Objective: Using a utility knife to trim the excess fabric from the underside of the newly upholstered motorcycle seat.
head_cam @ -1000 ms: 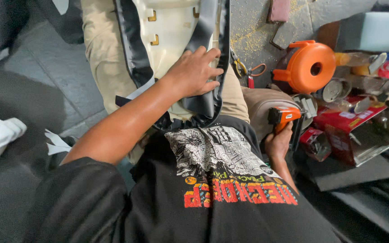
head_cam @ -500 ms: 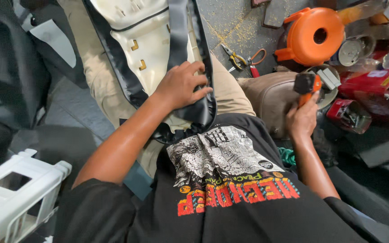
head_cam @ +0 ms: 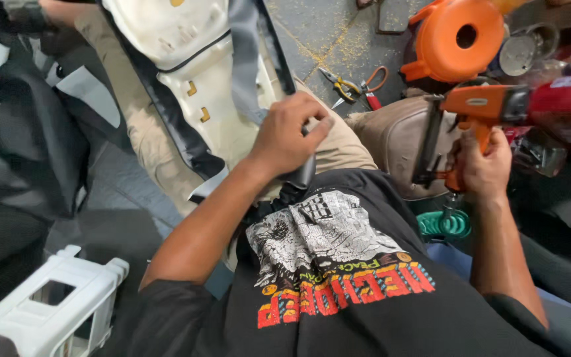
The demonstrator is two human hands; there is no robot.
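Head view: left hand (head_cam: 287, 134) grasps half-hidden black seat cover (head_cam: 302, 173); right hand (head_cam: 486, 164) clenches orange staple gun (head_cam: 477, 112).

We have the seat base (head_cam: 186, 59) lying across our lap, running away from us to the upper left, and our left hand (head_cam: 289, 135) rests on the cover strip (head_cam: 246, 53) at its near right edge, just above our knee. To the right of that, our right hand (head_cam: 487, 165) holds the staple gun (head_cam: 474, 112) upright over a cushion (head_cam: 391, 142), with a coiled air hose (head_cam: 445, 223) hanging just below the hand. On the floor (head_cam: 325, 33) beyond the knee lie the pliers (head_cam: 355, 86), a round lidded container (head_cam: 457, 30) sits to their right behind the gun, and a plastic stool (head_cam: 54, 304) stands at our near left.
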